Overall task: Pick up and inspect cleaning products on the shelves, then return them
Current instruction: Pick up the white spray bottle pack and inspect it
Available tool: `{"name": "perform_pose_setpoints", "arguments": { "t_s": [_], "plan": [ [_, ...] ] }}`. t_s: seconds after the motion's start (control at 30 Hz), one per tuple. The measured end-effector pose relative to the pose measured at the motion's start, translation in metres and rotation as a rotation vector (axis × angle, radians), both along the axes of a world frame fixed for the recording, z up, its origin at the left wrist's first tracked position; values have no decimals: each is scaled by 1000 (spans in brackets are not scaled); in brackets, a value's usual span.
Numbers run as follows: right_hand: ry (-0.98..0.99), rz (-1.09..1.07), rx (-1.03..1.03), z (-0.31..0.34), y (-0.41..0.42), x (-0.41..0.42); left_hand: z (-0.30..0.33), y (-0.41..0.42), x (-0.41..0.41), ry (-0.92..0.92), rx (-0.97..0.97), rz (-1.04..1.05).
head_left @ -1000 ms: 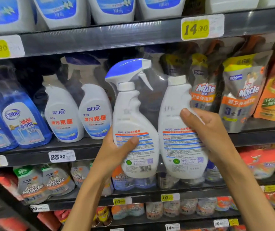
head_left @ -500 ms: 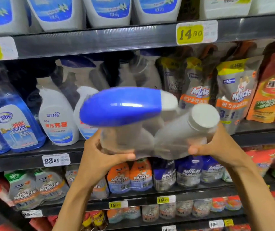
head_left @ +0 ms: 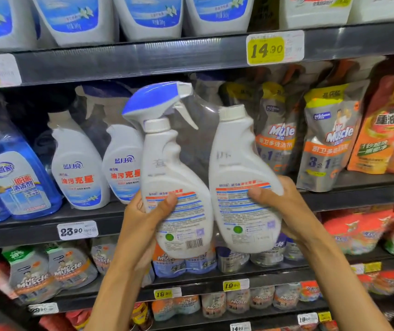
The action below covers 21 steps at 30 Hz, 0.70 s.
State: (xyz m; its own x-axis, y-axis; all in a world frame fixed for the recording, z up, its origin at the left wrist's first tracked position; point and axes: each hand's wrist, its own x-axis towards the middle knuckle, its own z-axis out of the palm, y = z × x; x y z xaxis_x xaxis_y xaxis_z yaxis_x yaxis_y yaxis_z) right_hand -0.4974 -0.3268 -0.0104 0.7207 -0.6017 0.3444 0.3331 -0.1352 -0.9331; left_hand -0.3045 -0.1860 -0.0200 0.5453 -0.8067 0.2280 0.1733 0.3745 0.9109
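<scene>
I hold a twin pack of white cleaner bottles wrapped in clear film in front of the middle shelf, back labels facing me. The left spray bottle (head_left: 167,177) has a blue and white trigger head; the right refill bottle (head_left: 236,168) has a plain white cap. My left hand (head_left: 143,220) grips the spray bottle's lower left side, thumb across its label. My right hand (head_left: 284,206) grips the refill bottle's lower right side, thumb on its label. The pack stands upright, leaning slightly left.
Two matching white bottles (head_left: 79,163) stand on the middle shelf (head_left: 47,230) behind, beside blue glass cleaner bottles (head_left: 16,177). Mr Muscle pouches (head_left: 330,137) fill the right side. White jugs (head_left: 143,15) line the top shelf; more pouches sit on the shelves below.
Half a second ago the pack was tipped with its tops toward me; it now stands upright again with back labels facing me. Both hands keep their grip.
</scene>
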Motion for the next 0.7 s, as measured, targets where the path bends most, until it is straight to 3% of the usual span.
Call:
{"name": "perform_pose_setpoints", "arguments": {
  "t_s": [0.2, 0.37, 0.5, 0.7],
  "plan": [
    [-75, -42, 214, 0, 13, -4, -1, 6, 9, 24, 73, -200],
    [-17, -53, 368, 10, 16, -1, -11, -5, -5, 144, 57, -128],
    [-80, -35, 409, 12, 13, -5, -18, -9, -9, 265, 112, -110],
    [-144, 15, 414, 9, 1, 13, -14, -21, -18, 724, 33, -334]
  ]
}}
